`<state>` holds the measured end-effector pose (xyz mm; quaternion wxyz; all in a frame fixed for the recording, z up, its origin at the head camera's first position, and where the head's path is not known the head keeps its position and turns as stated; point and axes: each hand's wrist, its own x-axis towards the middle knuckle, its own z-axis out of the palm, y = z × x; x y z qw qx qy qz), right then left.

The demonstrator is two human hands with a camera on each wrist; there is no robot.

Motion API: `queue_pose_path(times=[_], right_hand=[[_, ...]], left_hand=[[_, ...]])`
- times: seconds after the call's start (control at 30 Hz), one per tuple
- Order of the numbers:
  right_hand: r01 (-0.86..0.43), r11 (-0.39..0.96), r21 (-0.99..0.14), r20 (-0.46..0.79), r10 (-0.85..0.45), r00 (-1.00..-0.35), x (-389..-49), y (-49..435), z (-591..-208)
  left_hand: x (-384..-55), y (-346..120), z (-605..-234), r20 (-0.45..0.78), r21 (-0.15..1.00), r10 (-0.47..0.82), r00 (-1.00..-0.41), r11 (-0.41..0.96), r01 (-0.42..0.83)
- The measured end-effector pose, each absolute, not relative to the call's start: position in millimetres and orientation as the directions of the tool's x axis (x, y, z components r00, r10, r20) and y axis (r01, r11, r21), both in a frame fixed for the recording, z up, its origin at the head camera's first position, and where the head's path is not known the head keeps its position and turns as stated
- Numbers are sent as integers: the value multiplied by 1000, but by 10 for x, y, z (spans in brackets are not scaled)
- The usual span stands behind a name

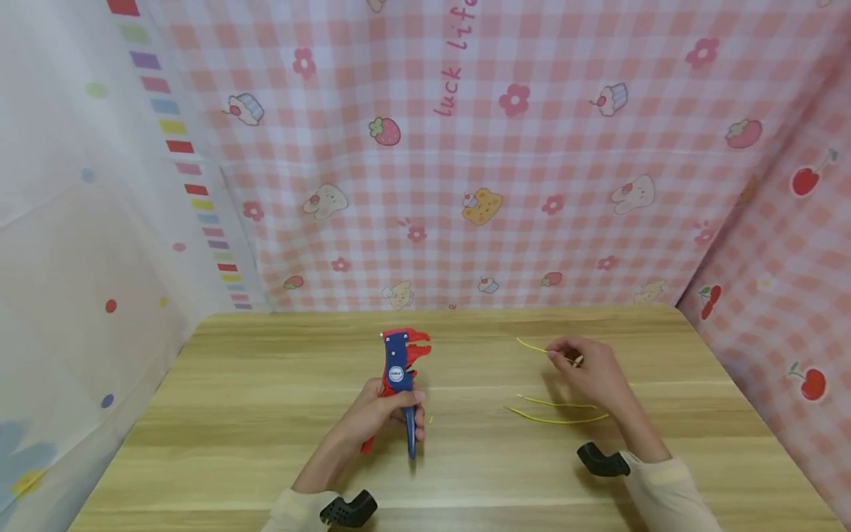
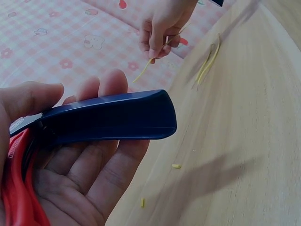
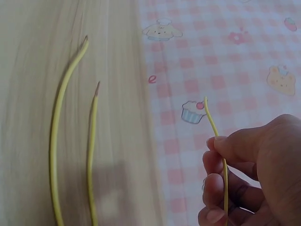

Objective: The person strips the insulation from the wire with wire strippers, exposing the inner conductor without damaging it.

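My left hand [image 1: 372, 412] grips a wire stripper [image 1: 396, 358] by its blue and red handles, its red jaws up and facing right, apart at the tip. In the left wrist view the thumb lies along the blue handle [image 2: 113, 117], with fingers around its other side. Over the right part of the table, my right hand [image 1: 590, 367] pinches a thin yellow wire [image 3: 214, 125] between thumb and fingers; one end sticks out leftward, covered to its tip. Two more yellow wires [image 3: 54, 141] lie on the table below that hand, bare metal at their near-left ends.
Small yellow bits of insulation [image 2: 176, 165] lie on the wooden table [image 1: 266, 414] near the left hand. A pink checked cloth [image 1: 425, 162] hangs behind the table's back edge, with more cloth at both sides. Black mounts [image 1: 601, 459] sit on both wrists.
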<state>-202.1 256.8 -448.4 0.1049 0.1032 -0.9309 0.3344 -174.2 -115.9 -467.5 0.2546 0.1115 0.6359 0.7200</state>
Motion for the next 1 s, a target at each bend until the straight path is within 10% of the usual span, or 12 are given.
queue_pose_path(times=[1.0], right_hand=[[-425, 680, -598, 389, -218, -895, -1889, 2190, -4253]], left_hand=[[-1650, -1110, -4590, -88, 976, 541, -836, -119, -180]])
